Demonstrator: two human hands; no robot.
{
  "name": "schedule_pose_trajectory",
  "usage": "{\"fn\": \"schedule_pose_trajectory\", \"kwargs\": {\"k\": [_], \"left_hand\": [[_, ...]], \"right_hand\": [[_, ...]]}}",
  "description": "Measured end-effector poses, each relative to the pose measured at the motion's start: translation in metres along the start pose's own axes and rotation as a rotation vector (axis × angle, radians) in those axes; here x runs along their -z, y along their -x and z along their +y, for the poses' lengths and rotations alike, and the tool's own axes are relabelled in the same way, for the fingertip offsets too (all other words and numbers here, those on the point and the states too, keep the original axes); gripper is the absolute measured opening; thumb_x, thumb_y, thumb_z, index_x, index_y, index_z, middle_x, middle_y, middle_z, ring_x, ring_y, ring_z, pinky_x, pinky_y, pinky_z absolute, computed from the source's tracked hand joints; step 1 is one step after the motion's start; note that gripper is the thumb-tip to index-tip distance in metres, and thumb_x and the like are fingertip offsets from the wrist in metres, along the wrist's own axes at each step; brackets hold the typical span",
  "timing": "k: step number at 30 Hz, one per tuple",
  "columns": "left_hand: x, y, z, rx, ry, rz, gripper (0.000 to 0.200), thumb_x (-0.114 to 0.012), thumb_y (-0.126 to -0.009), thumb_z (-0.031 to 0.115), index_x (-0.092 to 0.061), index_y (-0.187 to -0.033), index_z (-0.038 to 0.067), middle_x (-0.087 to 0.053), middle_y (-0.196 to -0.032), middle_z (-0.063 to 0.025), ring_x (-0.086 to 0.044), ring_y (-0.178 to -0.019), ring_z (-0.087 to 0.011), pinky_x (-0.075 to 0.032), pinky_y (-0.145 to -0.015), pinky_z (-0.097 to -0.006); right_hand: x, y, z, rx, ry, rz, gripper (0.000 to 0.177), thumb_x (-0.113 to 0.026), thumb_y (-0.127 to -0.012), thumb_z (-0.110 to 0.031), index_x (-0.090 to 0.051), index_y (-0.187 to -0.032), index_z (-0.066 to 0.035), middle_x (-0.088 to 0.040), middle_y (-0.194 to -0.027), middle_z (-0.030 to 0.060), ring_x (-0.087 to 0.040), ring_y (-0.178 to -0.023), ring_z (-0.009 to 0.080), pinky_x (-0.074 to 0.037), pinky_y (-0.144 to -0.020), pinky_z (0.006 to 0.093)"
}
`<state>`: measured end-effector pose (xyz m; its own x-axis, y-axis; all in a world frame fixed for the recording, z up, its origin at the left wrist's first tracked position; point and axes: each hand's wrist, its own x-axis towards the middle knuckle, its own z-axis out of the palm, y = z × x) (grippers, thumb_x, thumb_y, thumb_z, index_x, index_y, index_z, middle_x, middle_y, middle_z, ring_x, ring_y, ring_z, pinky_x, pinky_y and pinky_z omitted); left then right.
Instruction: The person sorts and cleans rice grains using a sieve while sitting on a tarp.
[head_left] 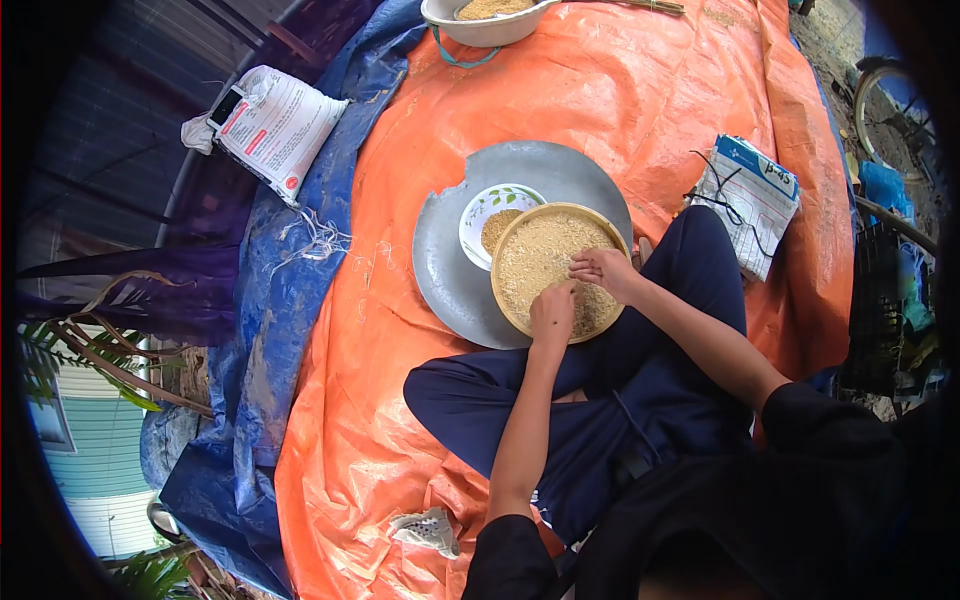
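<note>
Black shirt cloth (700,530) is seen nearest, with crossed legs in navy trousers (690,270) seen beyond it. From left to right, with directions taken from the round tray (497,290), a printed white sack (283,135) is seen at ten o'clock on the blue tarp (262,350). A pale scrap (428,530) is laid at seven o'clock on the orange tarp (360,440). The grey metal disc (445,275) is partly covered by a leaf-patterned plate (510,195) holding grain, at ten o'clock. A bowl (480,30) is placed at eleven o'clock. The tray, filled with pale grain, is set partly over plate and disc. At its six o'clock, the left hand (553,312) is curled closed; whether anything is pinched cannot be told. Toward three o'clock, the right hand (605,273) is held loosely open, fingers bent, over the grain. A folded white packet (745,205) is seen at two o'clock.
</note>
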<state>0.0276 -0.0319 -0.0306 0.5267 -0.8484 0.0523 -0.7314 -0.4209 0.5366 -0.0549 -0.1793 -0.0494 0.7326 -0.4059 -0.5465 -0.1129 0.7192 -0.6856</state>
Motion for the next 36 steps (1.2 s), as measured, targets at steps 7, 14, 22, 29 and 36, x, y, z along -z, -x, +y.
{"fn": "schedule_pose_trajectory", "kwargs": {"k": [7,14,22,29,36], "left_hand": [[0.033,-0.007,-0.006,0.119,0.246,0.131,0.012,-0.067,-0.085,0.014,-0.069,-0.090,0.003,-0.066,-0.081,-0.0179,-0.064,-0.077,-0.0362,-0.049,-0.068,-0.0440],[0.027,-0.001,0.039,-0.151,0.248,0.182,0.012,-0.066,-0.086,0.010,-0.068,-0.093,0.001,-0.066,-0.081,-0.0154,-0.064,-0.070,-0.0319,-0.050,-0.064,-0.0396],[0.038,-0.001,0.032,-0.112,0.386,0.121,0.012,-0.069,-0.085,0.005,-0.071,-0.094,-0.001,-0.068,-0.083,-0.0098,-0.064,-0.069,-0.0145,-0.051,-0.062,-0.0275],[0.066,0.001,0.006,0.089,0.434,0.266,0.010,-0.072,-0.084,0.008,-0.072,-0.091,0.000,-0.069,-0.078,-0.0052,-0.060,-0.063,-0.0089,-0.047,-0.057,-0.0243],[0.073,0.005,-0.013,0.083,0.178,0.328,0.011,-0.069,-0.087,0.010,-0.070,-0.090,-0.001,-0.067,-0.076,-0.0064,-0.058,-0.060,-0.0118,-0.046,-0.056,-0.0262]], "right_hand": [[-0.012,0.009,0.003,-0.168,-0.017,-0.081,0.034,-0.049,-0.098,-0.022,-0.056,-0.110,0.008,-0.063,-0.104,0.0166,-0.065,-0.098,0.0249,-0.053,-0.091,0.0320],[-0.014,0.007,0.016,-0.356,-0.163,-0.272,0.033,-0.037,-0.103,-0.033,-0.058,-0.104,-0.007,-0.063,-0.105,0.0065,-0.060,-0.099,0.0167,-0.049,-0.093,0.0335],[-0.010,-0.004,0.028,-0.309,-0.417,-0.346,0.035,-0.032,-0.104,-0.025,-0.053,-0.110,0.003,-0.062,-0.102,0.0137,-0.064,-0.096,0.0244,-0.051,-0.096,0.0362],[-0.019,0.018,-0.001,-0.296,-0.394,-0.451,0.061,-0.023,-0.104,-0.036,-0.030,-0.141,0.014,-0.047,-0.137,0.0282,-0.054,-0.122,0.0349,-0.043,-0.108,0.0391],[-0.017,0.019,-0.008,-0.309,-0.566,-0.671,0.074,-0.023,-0.102,-0.048,-0.021,-0.145,0.013,-0.034,-0.147,0.0312,-0.039,-0.136,0.0396,-0.034,-0.114,0.0468]]}}
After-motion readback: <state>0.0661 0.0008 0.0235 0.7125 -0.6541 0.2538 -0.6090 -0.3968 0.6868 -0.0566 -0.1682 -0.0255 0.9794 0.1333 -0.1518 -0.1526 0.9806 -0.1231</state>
